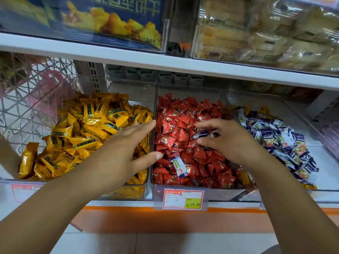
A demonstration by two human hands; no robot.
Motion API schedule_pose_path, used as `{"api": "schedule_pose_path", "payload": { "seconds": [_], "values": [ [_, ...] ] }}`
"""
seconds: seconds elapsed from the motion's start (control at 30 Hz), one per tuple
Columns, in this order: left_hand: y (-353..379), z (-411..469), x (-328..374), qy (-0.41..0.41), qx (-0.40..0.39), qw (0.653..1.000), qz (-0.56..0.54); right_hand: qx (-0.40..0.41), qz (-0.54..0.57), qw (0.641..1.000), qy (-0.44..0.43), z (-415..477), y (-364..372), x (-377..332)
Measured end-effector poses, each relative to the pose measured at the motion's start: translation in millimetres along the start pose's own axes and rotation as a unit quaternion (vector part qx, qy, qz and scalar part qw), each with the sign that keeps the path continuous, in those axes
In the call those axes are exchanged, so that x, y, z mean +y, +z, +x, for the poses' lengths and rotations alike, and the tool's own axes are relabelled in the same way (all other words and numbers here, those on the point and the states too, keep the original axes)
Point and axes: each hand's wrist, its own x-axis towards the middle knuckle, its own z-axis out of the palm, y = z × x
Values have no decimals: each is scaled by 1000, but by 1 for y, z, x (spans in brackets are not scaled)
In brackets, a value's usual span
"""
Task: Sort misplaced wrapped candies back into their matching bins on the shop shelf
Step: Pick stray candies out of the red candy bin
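- My landmark is the clear plastic middle bin [216, 192] on the shop shelf, heaped with small red foil-wrapped candies [183, 114].
- My right hand [225, 142] hovers over the centre of that bin. Its fingertips pinch a purple-and-white wrapped candy [203, 134] just above the red heap; the candy is blurred.
- My left hand [128, 149] is spread flat with straight fingers over the bin's left wall. The thumb tip reaches in over the red candies and holds nothing.
- A second purple-and-white wrapped candy [178, 165] lies on the red heap towards the bin's front, just beside my left thumb.
- Left of the bin sits a pile of yellow oblong wrapped candies [88, 125] in its own clear bin.
- Right of it lies a looser pile of matching purple-and-white wrapped candies [280, 140].
- A red-and-yellow paper price tag [183, 198] hangs on the bin's front.
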Motion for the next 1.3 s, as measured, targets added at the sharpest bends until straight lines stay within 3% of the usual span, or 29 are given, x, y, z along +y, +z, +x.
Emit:
{"api": "schedule_pose_path", "payload": {
  "seconds": [0.23,0.5,0.67,0.77,0.87,1.07,1.3],
  "values": [
    [0,-2,1,1,-2,1000,-1,57,-19,998,-25,0,0,-1],
    [0,-1,1,0,-4,1000,-1,-52,-181,982,-10,-1,21,1],
    [1,-2,0,1,-1,1000,3,21,-131,989,-61,-7,14,-5],
    [0,-2,0,-2,-2,1000,-1,-76,-47,994,-66,-18,10,-17],
    [0,-2,0,-4,-2,1000,-4,-199,-83,974,-72,-23,19,-19],
    [0,-3,2,-6,-2,1000,0,-211,-97,972,-18,-22,36,-14],
    [0,-3,3,-9,-2,1000,-1,-199,-127,970,-55,-22,44,-10]
  ]
}}
